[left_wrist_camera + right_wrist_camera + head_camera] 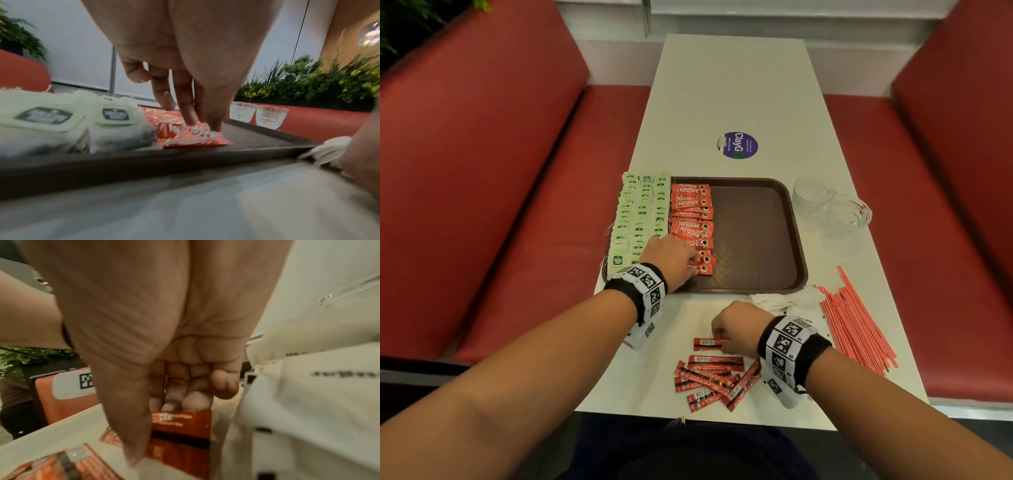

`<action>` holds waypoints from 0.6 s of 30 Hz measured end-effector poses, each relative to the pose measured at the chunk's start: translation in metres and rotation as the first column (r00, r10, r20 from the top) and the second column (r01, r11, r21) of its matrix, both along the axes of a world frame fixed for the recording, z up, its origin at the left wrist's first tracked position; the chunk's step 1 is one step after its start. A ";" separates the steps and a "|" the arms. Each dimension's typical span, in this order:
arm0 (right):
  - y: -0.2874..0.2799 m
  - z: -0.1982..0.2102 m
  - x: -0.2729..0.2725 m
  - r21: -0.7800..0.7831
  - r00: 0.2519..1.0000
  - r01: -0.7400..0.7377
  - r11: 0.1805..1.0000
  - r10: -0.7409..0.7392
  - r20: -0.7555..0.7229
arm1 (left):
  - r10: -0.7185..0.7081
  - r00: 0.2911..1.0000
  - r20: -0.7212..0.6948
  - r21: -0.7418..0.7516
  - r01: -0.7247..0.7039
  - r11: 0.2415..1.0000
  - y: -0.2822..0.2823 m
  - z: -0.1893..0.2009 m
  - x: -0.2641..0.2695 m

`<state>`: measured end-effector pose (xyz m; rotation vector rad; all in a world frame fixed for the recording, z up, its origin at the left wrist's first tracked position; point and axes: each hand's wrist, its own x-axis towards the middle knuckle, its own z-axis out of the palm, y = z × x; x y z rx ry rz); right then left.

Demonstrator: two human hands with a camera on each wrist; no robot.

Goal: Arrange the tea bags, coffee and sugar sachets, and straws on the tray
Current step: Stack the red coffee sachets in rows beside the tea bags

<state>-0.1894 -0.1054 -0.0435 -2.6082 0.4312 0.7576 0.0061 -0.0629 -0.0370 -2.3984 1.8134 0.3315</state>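
A brown tray holds rows of green tea bags along its left side, with a column of red Nescafe sachets beside them. My left hand reaches over the tray's near left corner. Its straight fingertips and thumb press down on the nearest Nescafe sachet. On the table in front of the tray, my right hand pinches one red stick sachet between thumb and curled fingers. More red stick sachets lie in a loose pile just below it.
Red-and-white straws lie in a bundle on the table right of my right wrist. White sugar sachets sit by the tray's near right corner. Two glass cups stand right of the tray. Red benches flank the table.
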 end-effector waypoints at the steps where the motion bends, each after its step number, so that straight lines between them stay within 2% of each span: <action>1: 0.000 0.001 -0.001 -0.001 1.000 0.000 1.000 0.000 0.005 | -0.011 1.000 -0.014 -0.029 0.011 1.000 0.004 0.002 -0.005; 6: -0.005 0.009 -0.009 0.016 0.994 0.058 0.998 -0.059 0.090 | -0.124 0.987 -0.104 -0.098 0.113 0.989 0.027 0.010 -0.024; 10: -0.008 0.020 -0.022 0.081 0.978 0.132 0.988 -0.143 0.152 | -0.261 0.951 -0.165 0.021 0.268 0.963 0.046 0.010 -0.037; 13: -0.003 0.023 -0.033 0.107 0.988 0.105 0.989 -0.116 0.098 | -0.352 0.896 -0.270 0.141 0.399 0.906 0.059 0.005 -0.050; 16: 0.002 0.021 -0.041 0.045 0.999 -0.004 0.999 0.006 -0.048 | -0.364 0.853 -0.373 0.181 0.452 0.873 0.067 -0.002 -0.065; 18: 0.006 0.016 -0.043 0.015 0.990 -0.027 1.000 0.029 -0.136 | -0.363 0.845 -0.393 0.207 0.466 0.860 0.072 -0.008 -0.073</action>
